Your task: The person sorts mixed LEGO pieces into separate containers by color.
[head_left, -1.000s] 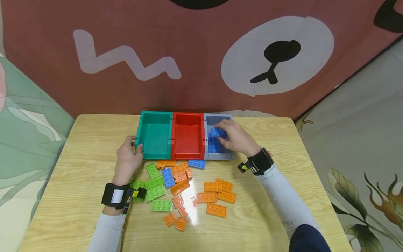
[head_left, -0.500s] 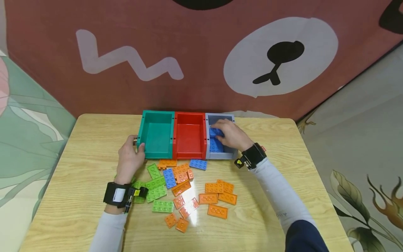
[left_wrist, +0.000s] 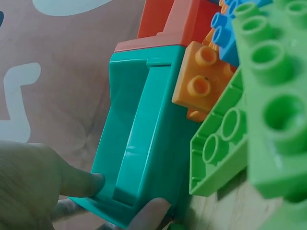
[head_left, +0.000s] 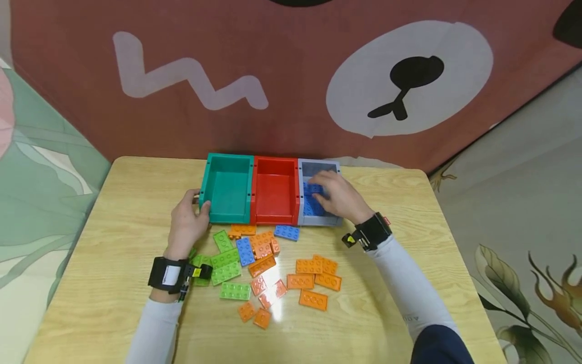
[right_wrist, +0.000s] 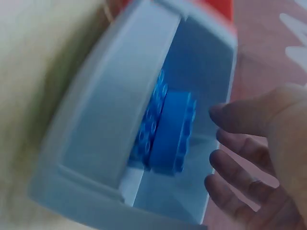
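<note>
At its left end my left hand (head_left: 187,228) grips the teal bin (head_left: 227,189), with fingers on both sides of its corner in the left wrist view. The teal bin joins a red bin (head_left: 275,189) and a grey-blue bin (head_left: 321,221) in one row. My right hand (head_left: 341,199) is over the grey-blue bin, its fingers spread and holding nothing. Inside that bin lie blue bricks (head_left: 312,207). The right wrist view shows a blue brick (right_wrist: 171,133) against other studded blue bricks, apart from my fingertips (right_wrist: 221,115).
In front of the bins lie green bricks (head_left: 226,273), orange bricks (head_left: 313,300) and two blue bricks (head_left: 287,232). The wooden table (head_left: 382,303) backs onto a brown wall covering (head_left: 291,126).
My right hand lowered a blue brick into the grey-blue bin and let it go; its fingers are now off it. The left hand keeps its grip. The head view shifted slightly.
</note>
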`<state>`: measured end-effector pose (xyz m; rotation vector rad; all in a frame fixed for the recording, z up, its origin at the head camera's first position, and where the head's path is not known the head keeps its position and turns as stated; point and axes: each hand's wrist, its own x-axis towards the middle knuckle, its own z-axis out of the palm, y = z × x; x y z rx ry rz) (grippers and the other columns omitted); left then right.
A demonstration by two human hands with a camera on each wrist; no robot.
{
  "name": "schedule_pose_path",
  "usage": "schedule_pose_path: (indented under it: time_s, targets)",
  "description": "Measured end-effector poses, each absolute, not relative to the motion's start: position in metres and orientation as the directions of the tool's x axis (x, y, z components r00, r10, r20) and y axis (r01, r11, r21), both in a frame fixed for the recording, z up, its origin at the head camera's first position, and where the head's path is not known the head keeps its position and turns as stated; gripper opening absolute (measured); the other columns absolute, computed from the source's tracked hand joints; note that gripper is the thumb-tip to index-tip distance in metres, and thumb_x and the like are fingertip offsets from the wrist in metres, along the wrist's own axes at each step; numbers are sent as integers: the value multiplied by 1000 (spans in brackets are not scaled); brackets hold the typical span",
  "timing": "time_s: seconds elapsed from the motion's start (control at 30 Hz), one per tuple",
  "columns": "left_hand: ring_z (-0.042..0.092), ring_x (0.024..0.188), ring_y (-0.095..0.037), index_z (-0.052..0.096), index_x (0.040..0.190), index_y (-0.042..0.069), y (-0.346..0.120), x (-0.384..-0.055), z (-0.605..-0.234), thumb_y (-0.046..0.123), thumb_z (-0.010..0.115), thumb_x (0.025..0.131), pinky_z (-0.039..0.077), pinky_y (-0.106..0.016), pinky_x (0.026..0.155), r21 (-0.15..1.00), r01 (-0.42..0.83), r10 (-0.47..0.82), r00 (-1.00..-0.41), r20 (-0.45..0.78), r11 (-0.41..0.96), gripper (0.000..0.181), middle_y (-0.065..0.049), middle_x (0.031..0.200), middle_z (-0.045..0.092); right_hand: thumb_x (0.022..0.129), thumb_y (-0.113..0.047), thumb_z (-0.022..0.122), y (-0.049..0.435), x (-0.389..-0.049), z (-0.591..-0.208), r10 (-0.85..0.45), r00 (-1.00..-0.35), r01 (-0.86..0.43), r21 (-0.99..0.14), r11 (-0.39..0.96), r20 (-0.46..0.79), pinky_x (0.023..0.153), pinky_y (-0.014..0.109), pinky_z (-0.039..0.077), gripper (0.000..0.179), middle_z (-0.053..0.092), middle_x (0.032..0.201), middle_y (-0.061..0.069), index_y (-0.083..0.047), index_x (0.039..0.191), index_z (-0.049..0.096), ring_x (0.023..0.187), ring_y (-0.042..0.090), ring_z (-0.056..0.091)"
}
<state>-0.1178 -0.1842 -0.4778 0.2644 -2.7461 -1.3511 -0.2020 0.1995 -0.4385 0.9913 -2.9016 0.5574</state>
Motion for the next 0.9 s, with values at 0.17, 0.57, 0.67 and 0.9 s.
schedule_pose_path:
  time_s: [0.17, 0.57, 0.67, 0.9]
  targets:
    - [54, 129, -49, 45, 152, -2, -186, -119, -474, 22, 51, 107, 50, -62, 97, 786, -134, -176, -984, -33, 603, 52, -33, 140, 55, 90, -11, 76, 194, -172, -436, -605, -751, -660, -329, 675, 264, 93, 41, 58, 24, 71, 114, 6, -6, 114, 75, 106, 23, 64]
    - [47, 138, -49, 46, 154, 1, -189, -115, -466, 28, 48, 108, 43, -66, 107, 784, -132, -148, -988, -51, 607, 53, -30, 145, 54, 91, -10, 75, 167, -110, -458, -716, -656, -754, -225, 617, 238, 93, 35, 58, 25, 72, 112, 3, -9, 116, 78, 104, 19, 67]
    - [54, 132, -47, 48, 154, 3, -189, -114, -467, 29, 49, 108, 48, -63, 101, 778, -137, -158, -986, -49, 614, 53, -29, 145, 56, 92, -12, 74, 161, -105, -467, -727, -655, -755, -183, 629, 205, 94, 34, 57, 25, 72, 112, 2, -10, 117, 78, 105, 19, 67]
    - [71, 111, -41, 48, 155, 3, -191, -115, -471, 28, 50, 108, 58, -52, 83, 782, -127, -151, -988, -43, 611, 53, -29, 144, 57, 94, -20, 74, 154, -99, -475, -696, -709, -705, -145, 695, 115, 89, 32, 57, 24, 68, 108, 1, -12, 116, 80, 96, 17, 63]
